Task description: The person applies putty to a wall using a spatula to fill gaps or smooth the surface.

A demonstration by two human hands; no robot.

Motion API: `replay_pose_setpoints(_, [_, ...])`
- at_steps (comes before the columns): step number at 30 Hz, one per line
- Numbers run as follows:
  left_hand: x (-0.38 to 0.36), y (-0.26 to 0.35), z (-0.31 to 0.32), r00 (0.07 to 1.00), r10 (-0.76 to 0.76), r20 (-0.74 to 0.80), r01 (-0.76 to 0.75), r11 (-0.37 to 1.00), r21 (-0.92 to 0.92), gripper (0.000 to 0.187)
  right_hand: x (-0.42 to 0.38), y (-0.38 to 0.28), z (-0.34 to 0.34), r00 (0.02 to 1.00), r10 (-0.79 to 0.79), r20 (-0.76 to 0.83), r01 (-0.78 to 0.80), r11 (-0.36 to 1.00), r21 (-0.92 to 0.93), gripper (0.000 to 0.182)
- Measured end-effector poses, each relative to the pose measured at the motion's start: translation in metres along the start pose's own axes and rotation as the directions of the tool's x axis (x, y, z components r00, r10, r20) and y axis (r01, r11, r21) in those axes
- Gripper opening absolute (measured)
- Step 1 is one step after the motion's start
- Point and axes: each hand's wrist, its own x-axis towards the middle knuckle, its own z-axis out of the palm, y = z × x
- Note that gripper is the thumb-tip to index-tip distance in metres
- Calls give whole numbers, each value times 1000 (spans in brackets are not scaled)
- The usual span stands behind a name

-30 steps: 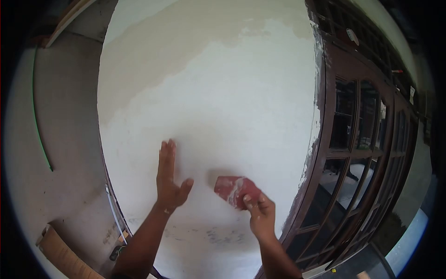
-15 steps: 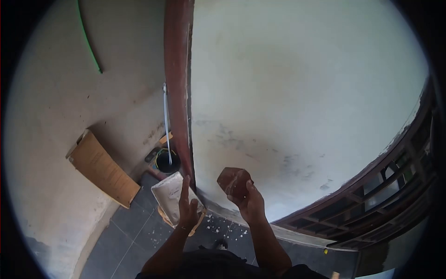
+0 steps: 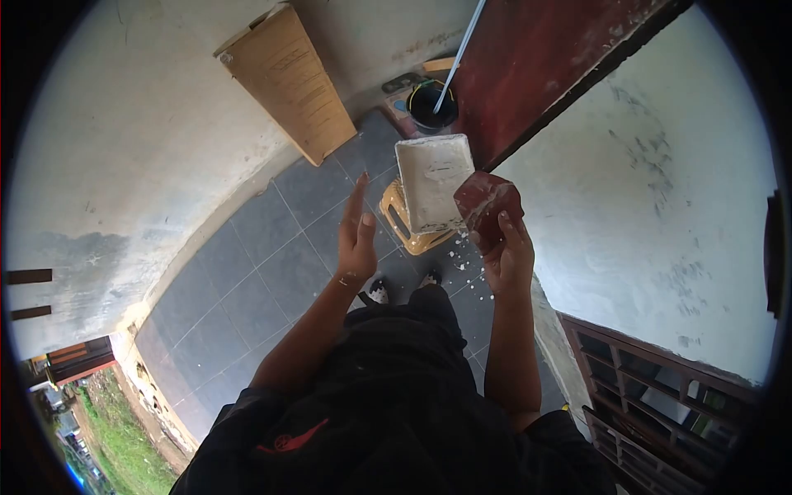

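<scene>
My right hand (image 3: 509,256) is closed round a reddish-brown angular block (image 3: 488,206) with pale smears, held up at chest height. My left hand (image 3: 357,243) is raised with its fingers stretched out and nothing in it. Between the two hands, lower down, a white tray (image 3: 431,186) coated with pale residue rests on a yellow stool (image 3: 396,216). The block overlaps the tray's right edge in the view.
A black bucket (image 3: 431,106) with a pale stick stands behind the tray. A cardboard box (image 3: 289,82) leans on the left wall. White crumbs (image 3: 464,266) dot the grey tiles. Louvred window frames (image 3: 643,379) are at lower right.
The view has tilted down and turned, so the tray, stool, bucket and cardboard appear higher and further right. My right hand still grips the block; my left hand stays open.
</scene>
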Motion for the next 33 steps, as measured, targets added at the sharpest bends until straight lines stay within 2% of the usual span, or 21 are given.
replay_pose_setpoints(2, [1,-11,-10,999,-43,-11,43,999,17,81,16,8,-5,997,-83,-5,81,987,-139,35])
replay_pose_setpoints(3, [2,-19,-14,997,-75,-23,75,997,21,81,24,13,-4,997,-73,-8,71,987,-142,35])
replay_pose_setpoints(5, [6,-39,-16,988,-149,-47,150,989,10,79,42,15,1,985,-166,-47,153,966,-209,34])
replay_pose_setpoints(6, [7,-50,-16,979,-193,-59,194,981,2,79,55,20,-3,981,-170,-97,134,945,-300,32])
replay_pose_setpoints(7, [8,-61,-16,968,-240,-70,240,971,-8,78,70,27,-11,982,-160,-99,123,945,-304,32])
replay_pose_setpoints(9, [8,-87,-13,938,-337,-85,335,942,-36,77,102,47,-30,982,-127,-142,23,820,-572,30])
replay_pose_setpoints(11, [8,-114,-6,899,-428,-88,425,904,-56,76,127,67,-48,985,-67,-161,-42,806,-591,23])
replay_pose_setpoints(13, [5,-145,1,855,-510,-91,504,860,-79,75,156,88,-68,985,-90,-147,-64,602,-796,16])
replay_pose_setpoints(14, [0,-160,7,830,-551,-93,544,834,-87,74,165,100,-83,984,-62,-166,-97,594,-798,16])
replay_pose_setpoints(16, [-6,-193,17,776,-623,-101,613,782,-110,73,191,130,-110,989,-12,-150,-127,470,-874,15])
replay_pose_setpoints(17, [-10,-207,23,756,-646,-104,638,763,-108,73,198,146,-122,986,11,-168,-154,460,-875,15])
replay_pose_setpoints(19, [-11,-241,34,703,-707,-76,703,707,-81,74,215,180,-143,996,-81,-45,-24,237,-971,18])
replay_pose_setpoints(20, [-11,-256,40,696,-716,-53,712,698,-74,75,226,198,-153,983,34,-179,-181,323,-929,19])
replay_pose_setpoints(21, [-12,-269,47,681,-731,-43,728,683,-67,75,231,213,-164,979,43,-201,-204,321,-925,19])
replay_pose_setpoints(24, [-13,-311,67,610,-792,-18,784,607,-127,77,251,247,-166,997,-25,-70,-61,251,-966,18])
replay_pose_setpoints(26, [-10,-340,78,589,-808,37,804,581,-126,90,266,264,-169,996,-17,-92,-86,241,-967,18])
replay_pose_setpoints(30, [-5,-366,95,526,-849,46,840,510,-186,90,276,279,-166,989,-20,-146,-136,254,-958,19])
replay_pose_setpoints(33, [-4,-377,100,517,-855,44,838,495,-229,89,278,282,-164,984,8,-180,-176,251,-952,20])
